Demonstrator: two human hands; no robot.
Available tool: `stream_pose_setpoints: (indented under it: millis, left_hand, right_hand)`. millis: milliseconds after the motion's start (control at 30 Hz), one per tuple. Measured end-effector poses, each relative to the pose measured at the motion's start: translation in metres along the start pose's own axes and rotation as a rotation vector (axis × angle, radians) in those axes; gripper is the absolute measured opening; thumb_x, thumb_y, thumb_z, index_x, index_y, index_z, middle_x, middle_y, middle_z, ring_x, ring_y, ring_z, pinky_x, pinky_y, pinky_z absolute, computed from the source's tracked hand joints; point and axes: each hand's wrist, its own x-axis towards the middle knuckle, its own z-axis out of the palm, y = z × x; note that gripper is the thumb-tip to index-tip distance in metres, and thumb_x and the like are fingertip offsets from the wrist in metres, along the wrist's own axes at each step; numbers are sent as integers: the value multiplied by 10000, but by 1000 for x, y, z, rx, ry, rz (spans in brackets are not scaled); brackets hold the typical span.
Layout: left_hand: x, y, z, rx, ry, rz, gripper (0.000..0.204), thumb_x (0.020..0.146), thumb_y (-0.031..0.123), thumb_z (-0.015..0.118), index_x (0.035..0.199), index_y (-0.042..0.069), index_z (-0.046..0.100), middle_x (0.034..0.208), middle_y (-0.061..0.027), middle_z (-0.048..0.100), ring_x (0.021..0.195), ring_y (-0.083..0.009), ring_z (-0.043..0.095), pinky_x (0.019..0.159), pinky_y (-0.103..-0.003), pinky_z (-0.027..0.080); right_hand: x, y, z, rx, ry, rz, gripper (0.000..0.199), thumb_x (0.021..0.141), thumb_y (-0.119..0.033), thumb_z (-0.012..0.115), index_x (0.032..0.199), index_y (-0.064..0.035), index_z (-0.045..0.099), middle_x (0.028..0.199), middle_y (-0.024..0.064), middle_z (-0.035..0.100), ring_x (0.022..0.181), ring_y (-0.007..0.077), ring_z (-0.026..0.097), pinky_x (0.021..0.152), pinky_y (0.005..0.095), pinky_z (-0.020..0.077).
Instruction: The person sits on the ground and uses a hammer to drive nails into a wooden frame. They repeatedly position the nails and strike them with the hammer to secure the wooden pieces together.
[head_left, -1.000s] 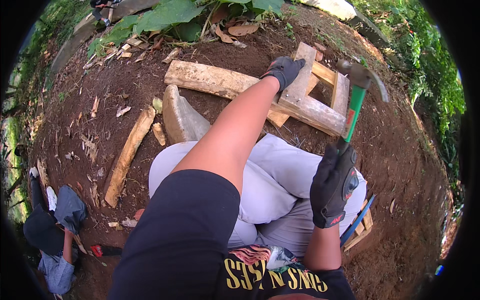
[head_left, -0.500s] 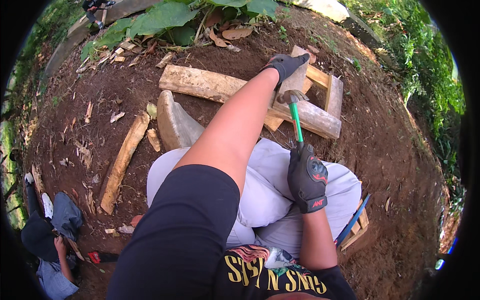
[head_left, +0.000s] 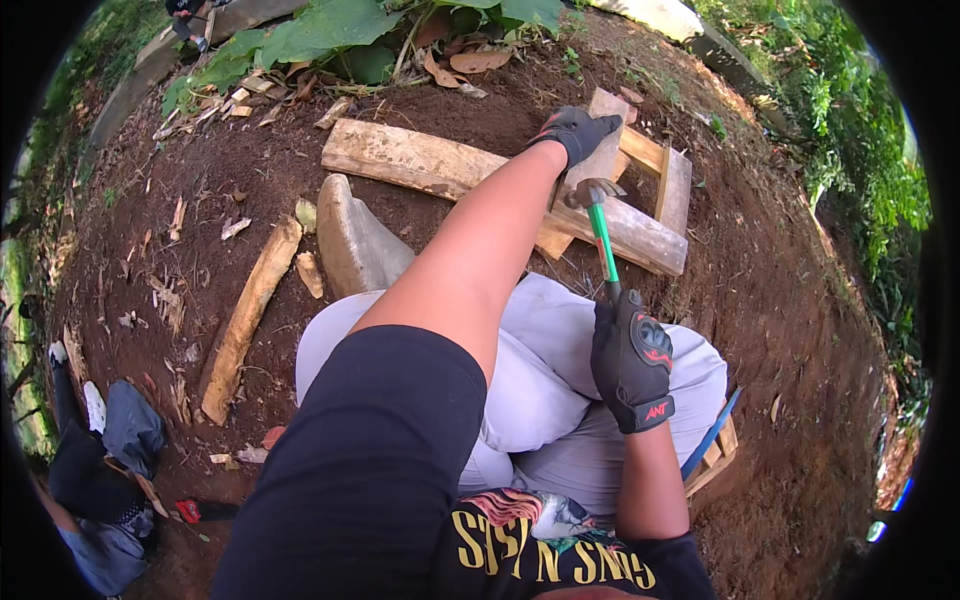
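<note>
My right hand (head_left: 632, 358), in a black glove, grips the green handle of a hammer (head_left: 600, 226). The hammer's head rests down on a wooden frame (head_left: 640, 232) of nailed planks lying on bare soil. My left hand (head_left: 577, 132), also in a black glove, presses flat on the upright plank at the frame's far side, just beyond the hammer head. My knees in light grey trousers are folded below the frame.
A long plank (head_left: 405, 160) lies left of the frame, a grey stone (head_left: 355, 243) and a narrow board (head_left: 245, 320) nearer me. Large green leaves (head_left: 330, 35) grow at the back. Another person (head_left: 95, 470) crouches at lower left. A low wooden seat (head_left: 715, 455) shows under my right thigh.
The hammer swung down from raised at the right onto the frame and its head now sits on the wood. My left hand stayed on the plank.
</note>
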Motion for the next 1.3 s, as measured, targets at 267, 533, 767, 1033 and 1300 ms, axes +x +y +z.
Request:
stream_pose_setpoints:
  millis: [267, 533, 767, 1033, 1300]
  left_hand:
    - [13, -10, -14, -34, -61, 6, 842, 913, 730, 655, 1347, 12, 723, 1413, -239, 690, 1329, -383, 663, 1133, -480, 511]
    - [-1, 1, -9, -64, -85, -5, 819, 900, 743, 672, 1247, 8, 777, 1323, -253, 730, 1252, -369, 709, 1061, -462, 555]
    - [5, -6, -2, -21, -69, -3, 810, 914, 711, 673, 1317, 12, 742, 1353, -232, 724, 1264, -359, 704, 1094, -485, 532]
    - [12, -8, -2, -140, -151, 5, 797, 907, 697, 695, 1314, 13, 744, 1318, -201, 750, 1233, -332, 720, 1082, -455, 537]
    - [23, -17, -8, -112, -61, -31, 822, 916, 699, 695, 1249, -51, 754, 1226, -208, 769, 1085, -320, 765, 995, -427, 571]
  right_hand:
    - [-5, -31, -72, 213, 312, 6, 284, 1127, -253, 515, 1170, -7, 651, 907, 226, 662, 813, 400, 670, 692, 516, 487]
    - [6, -1, 10, -50, 12, 25, 207, 1088, -251, 583, 1050, -59, 652, 729, 206, 664, 667, 431, 672, 568, 563, 487]
    - [2, -19, -65, 102, 336, -61, 259, 1129, -246, 520, 1112, -21, 647, 845, 175, 647, 699, 357, 655, 606, 473, 476]
    - [6, -8, 10, -64, -99, 39, 233, 1109, -238, 545, 1053, -29, 631, 870, 263, 665, 802, 438, 679, 636, 521, 505]
    - [63, 8, -58, 338, 34, 296, 426, 1043, -331, 658, 1345, -31, 662, 1049, 249, 731, 997, 416, 736, 847, 533, 555]
